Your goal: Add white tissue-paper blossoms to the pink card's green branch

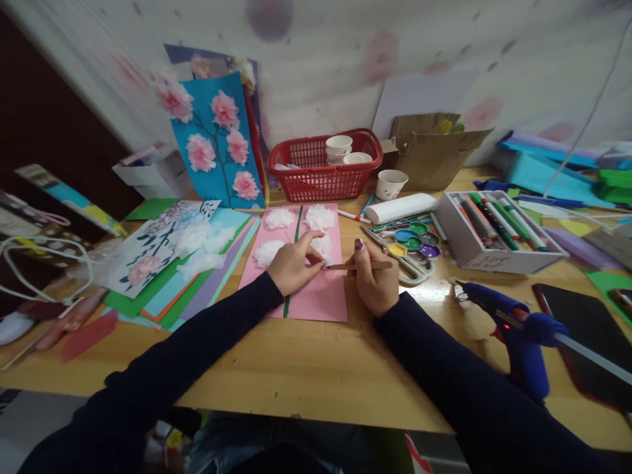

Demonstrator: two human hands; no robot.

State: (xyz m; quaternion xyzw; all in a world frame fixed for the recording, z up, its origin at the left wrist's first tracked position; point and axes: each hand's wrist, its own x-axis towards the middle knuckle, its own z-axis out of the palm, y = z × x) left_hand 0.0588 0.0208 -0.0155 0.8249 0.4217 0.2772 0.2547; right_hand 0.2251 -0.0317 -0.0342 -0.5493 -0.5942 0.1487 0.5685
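Note:
A pink sheet of card point(316, 299) lies on the table with a dark green stem line point(298, 224) down it. Fluffy white cotton tufts point(319, 216) sit on both sides of the stem. My left hand point(296, 263) rests over the card, thumb and forefinger pinched close together beside the lower right tuft; what lies between them is too small to tell. In my right hand point(374, 276) is a slim brown stick-like tool point(338, 266), held nearly level, its dark tip at my left fingertips. I cannot make out its exact kind.
Coloured papers and loose cotton point(202, 243) lie left. Behind stand a blue flower picture point(202, 108), a red basket point(316, 181) and a paper cup point(392, 184). To the right are a paint palette point(415, 240), scissors point(417, 273), a marker box point(503, 260), a glue gun point(523, 349) and a phone point(582, 336).

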